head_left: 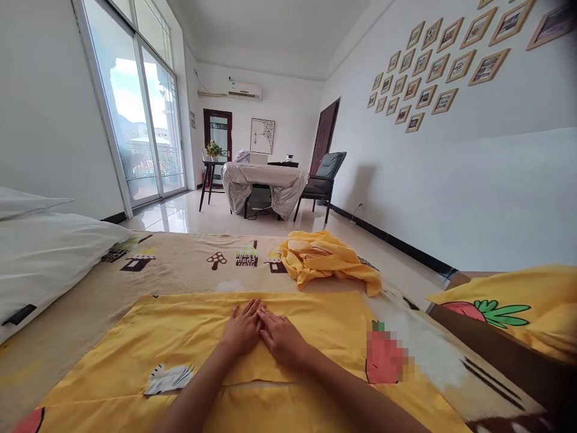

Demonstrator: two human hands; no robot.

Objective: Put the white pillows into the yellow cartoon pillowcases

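A yellow cloth [189,325] with printed figures lies spread on the bed blanket [180,264]. My left hand [243,328] rests flat near the cloth's far edge, fingers stretched forward. Beside it my right hand [282,337] also lies flat on the cloth, its fingertips touching the left hand's fingers. Neither hand holds anything. Nearer to me, a fold or opening crosses the cloth below the hands. A crumpled yellow cloth [327,258] sits just beyond the spread one, to the right.
White pillows [49,252] lie at the left. At the right, another yellow cloth [523,307] hangs over a brown box [496,349]. Past the bed stand a covered table [265,174], a black chair [322,180] and a stool with a plant [211,162].
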